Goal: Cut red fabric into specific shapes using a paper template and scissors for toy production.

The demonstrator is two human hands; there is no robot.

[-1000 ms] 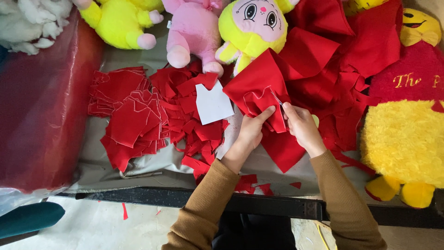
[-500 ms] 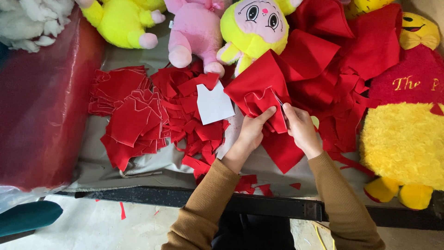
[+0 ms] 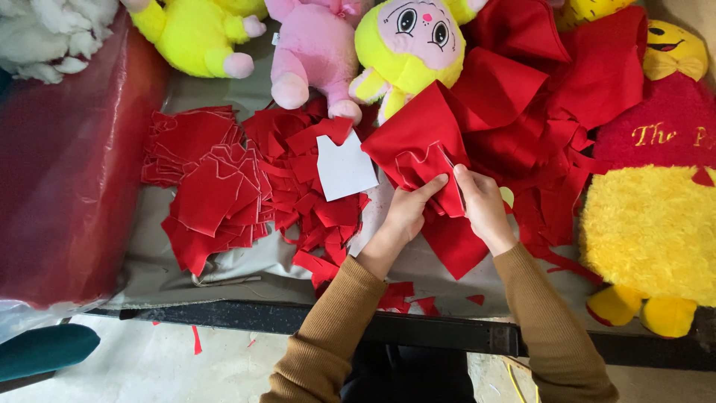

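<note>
Pinching the folded red felt piece (image 3: 418, 145) from both sides, your left hand (image 3: 406, 213) has its fingers closed on the lower edge while your right hand (image 3: 483, 205) clamps the cloth just beside it, thumb pressed along the fold. The felt is lifted above the grey tabletop (image 3: 224, 272), in front of the yellow-faced plush doll (image 3: 409, 45). A white paper pattern (image 3: 344, 166) lies on the heap of cut red shapes (image 3: 224, 186) to your left. A larger mound of red cloth (image 3: 567, 97) sits behind your right hand, beside the yellow fluffy toy (image 3: 649, 231).
</note>
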